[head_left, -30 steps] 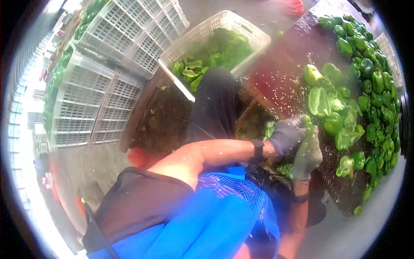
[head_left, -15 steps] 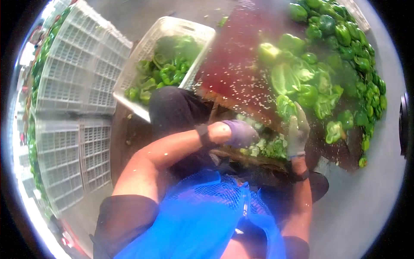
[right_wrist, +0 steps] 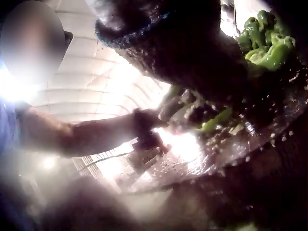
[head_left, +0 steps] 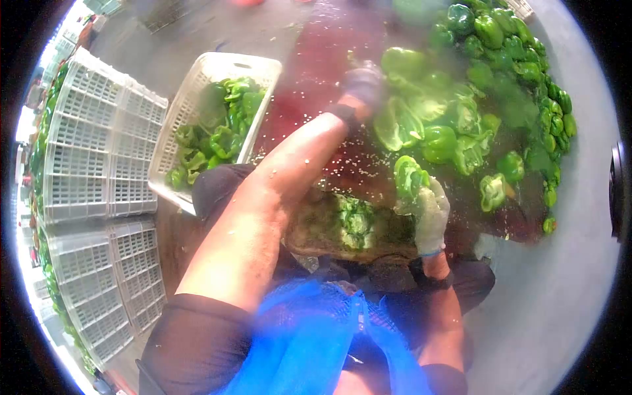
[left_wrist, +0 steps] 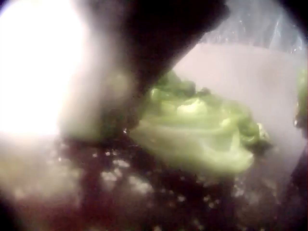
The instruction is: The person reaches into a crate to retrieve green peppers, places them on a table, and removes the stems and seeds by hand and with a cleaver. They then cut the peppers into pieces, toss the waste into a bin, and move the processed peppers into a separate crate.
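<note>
Roughly part way, I'd say: the crate [head_left: 243, 60] off the tabletop's [head_left: 309, 99] left edge is part full, but a big heap [head_left: 500, 39] waits on the tabletop. The right hand [head_left: 431, 214] grips a glossy green, split-open pepper [head_left: 408, 176] at the tabletop's near edge. The left hand [head_left: 362, 82] is at the heap, too blurred to tell its grip.

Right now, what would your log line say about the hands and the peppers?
left hand at pepper pile, grip unclear | right hand holds pepper | crate holds pepper pieces
</note>
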